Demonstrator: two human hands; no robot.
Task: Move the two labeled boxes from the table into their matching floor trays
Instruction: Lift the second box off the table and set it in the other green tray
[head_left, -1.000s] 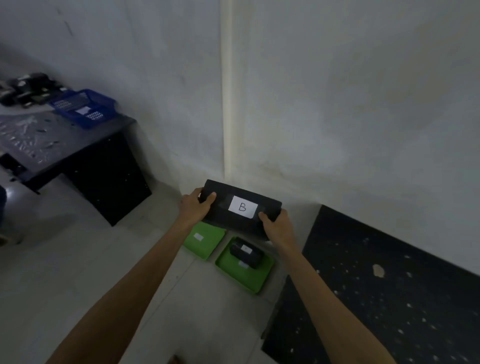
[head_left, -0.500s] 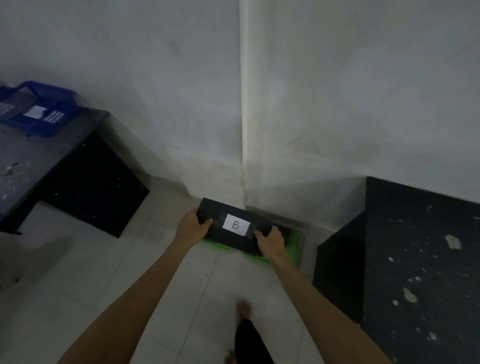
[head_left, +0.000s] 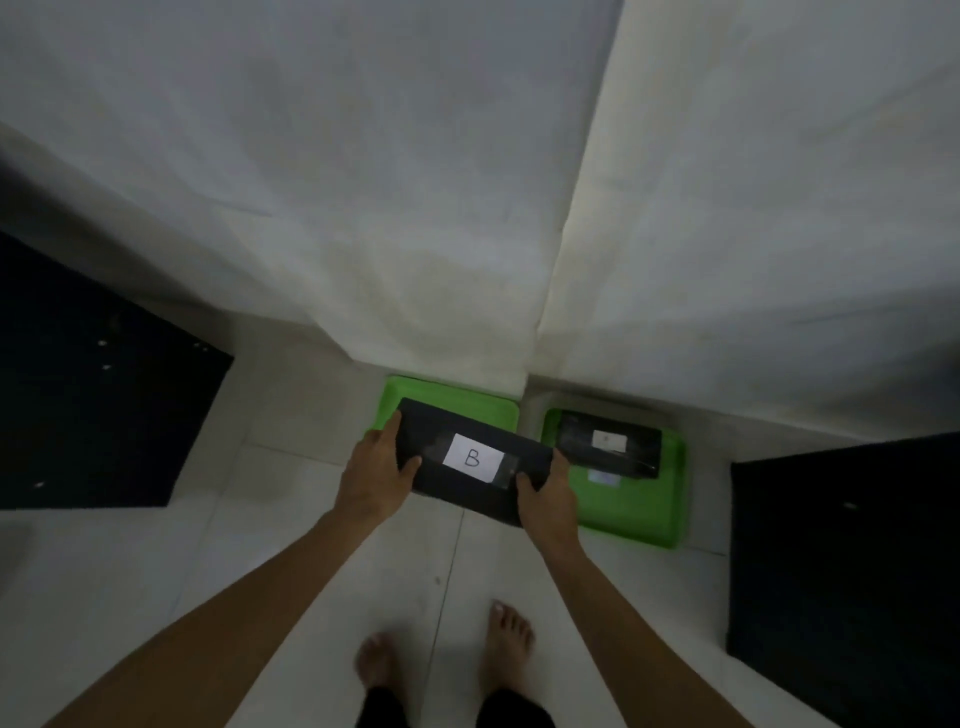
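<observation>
Hands, left (head_left: 375, 470) and right (head_left: 550, 491), outstretched, gripping B box (head_left: 470, 460) ends above left tray (head_left: 447, 392).

Open left tray (head_left: 447, 397) hard against wall corner (head_left: 524, 379); right tray (head_left: 634, 512) already box-filled (head_left: 608, 447).

Black box (head_left: 470, 460) with white "B" label (head_left: 472, 458), bright green trays (head_left: 636, 506), pale grey floor tiles (head_left: 291, 519).
</observation>
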